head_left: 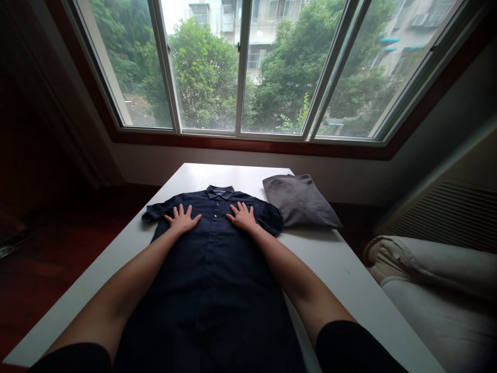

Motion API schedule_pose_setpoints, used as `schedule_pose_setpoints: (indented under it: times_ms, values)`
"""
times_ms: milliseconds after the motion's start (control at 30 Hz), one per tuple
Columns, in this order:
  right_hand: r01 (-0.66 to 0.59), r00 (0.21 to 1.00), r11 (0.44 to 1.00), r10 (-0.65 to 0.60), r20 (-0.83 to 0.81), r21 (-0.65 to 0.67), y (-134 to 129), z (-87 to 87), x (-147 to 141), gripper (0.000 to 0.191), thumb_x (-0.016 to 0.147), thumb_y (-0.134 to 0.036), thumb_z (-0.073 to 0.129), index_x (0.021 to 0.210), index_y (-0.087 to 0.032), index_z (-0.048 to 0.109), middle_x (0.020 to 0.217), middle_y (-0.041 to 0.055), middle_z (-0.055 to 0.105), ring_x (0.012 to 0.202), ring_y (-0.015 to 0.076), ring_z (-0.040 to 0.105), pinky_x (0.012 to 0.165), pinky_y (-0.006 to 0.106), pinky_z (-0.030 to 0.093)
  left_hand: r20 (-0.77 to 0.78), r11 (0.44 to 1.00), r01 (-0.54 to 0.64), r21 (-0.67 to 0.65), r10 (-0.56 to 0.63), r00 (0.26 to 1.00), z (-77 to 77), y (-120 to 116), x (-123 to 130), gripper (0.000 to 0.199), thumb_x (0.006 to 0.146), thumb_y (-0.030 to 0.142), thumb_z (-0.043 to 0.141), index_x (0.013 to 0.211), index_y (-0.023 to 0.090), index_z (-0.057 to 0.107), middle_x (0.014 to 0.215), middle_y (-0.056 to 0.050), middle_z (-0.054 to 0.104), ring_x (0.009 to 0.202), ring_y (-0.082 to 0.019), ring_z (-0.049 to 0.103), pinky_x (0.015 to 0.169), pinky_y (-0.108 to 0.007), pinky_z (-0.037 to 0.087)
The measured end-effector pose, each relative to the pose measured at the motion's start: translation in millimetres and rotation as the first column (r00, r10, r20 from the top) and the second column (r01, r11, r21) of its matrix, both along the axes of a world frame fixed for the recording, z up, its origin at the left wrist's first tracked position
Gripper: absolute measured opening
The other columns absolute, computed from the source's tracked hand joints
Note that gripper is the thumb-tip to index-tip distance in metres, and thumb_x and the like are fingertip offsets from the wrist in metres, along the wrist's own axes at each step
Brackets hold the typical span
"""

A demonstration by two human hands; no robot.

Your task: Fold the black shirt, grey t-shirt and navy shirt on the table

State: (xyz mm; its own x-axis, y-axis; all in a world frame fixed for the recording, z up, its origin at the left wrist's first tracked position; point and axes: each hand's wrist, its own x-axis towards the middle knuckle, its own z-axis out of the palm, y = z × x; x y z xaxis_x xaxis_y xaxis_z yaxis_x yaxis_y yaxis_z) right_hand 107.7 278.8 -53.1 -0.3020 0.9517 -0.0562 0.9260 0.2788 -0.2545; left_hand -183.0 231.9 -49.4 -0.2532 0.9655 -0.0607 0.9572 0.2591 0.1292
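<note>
A dark navy short-sleeved shirt (212,259) lies face up on a white table (330,259), its collar pointing at the window and its front buttoned. My left hand (182,219) rests flat on the left side of the chest, fingers spread. On the right side of the chest, my right hand (243,216) also lies flat with its fingers apart. Neither hand grips the fabric. The shirt's lower part runs toward me between my forearms, and its hem is not clearly visible.
A folded grey cloth (301,201) sits at the table's back right, beside the shirt's sleeve. Beyond the table is a wide window (238,67). Pale padded fabric (438,274) is at the right, and a curtain (73,103) hangs at the left.
</note>
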Motion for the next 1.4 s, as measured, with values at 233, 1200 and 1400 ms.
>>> schedule_pose_setpoints:
  times_ms: [233,1200,1400]
  values:
    - [-0.01,1.0,1.0,0.009,0.02,0.018,34.9,-10.5,-1.0,0.078,0.102,-0.077,0.026,0.167,-0.033,0.027,0.175,0.0071,0.01,0.162,0.0309,0.004,0.126,0.061,-0.002,0.022,1.0,-0.012,0.018,0.011,1.0,-9.1,30.5,-5.8,0.096,0.092,0.086,0.02,0.169,0.029,0.024,0.175,-0.016,0.009,0.158,-0.05,-0.001,0.113,-0.084,0.004]
    - [0.561,0.815,0.808,-0.577,0.05,0.179,111.1,57.0,140.2,0.058,0.095,-0.05,0.061,0.138,-0.011,0.064,0.138,0.0265,0.057,0.13,0.0389,0.054,0.104,0.049,0.047,0.154,0.312,0.935,0.17,-0.945,0.287,35.1,-66.5,146.5,0.06,0.096,0.049,0.062,0.152,0.028,0.053,0.166,-0.01,0.039,0.155,-0.033,0.03,0.128,-0.059,0.017]
    - [0.541,0.835,0.838,-0.525,0.168,-0.068,107.8,57.8,143.2,0.044,0.081,-0.036,0.078,0.117,-0.011,0.075,0.118,0.0217,0.07,0.115,0.0336,0.067,0.095,0.044,0.053,0.221,-0.029,0.984,0.174,-0.973,-0.067,49.5,-179.0,179.0,0.071,0.102,0.054,0.051,0.164,0.022,0.036,0.172,-0.014,0.026,0.159,-0.036,0.022,0.128,-0.064,0.014]
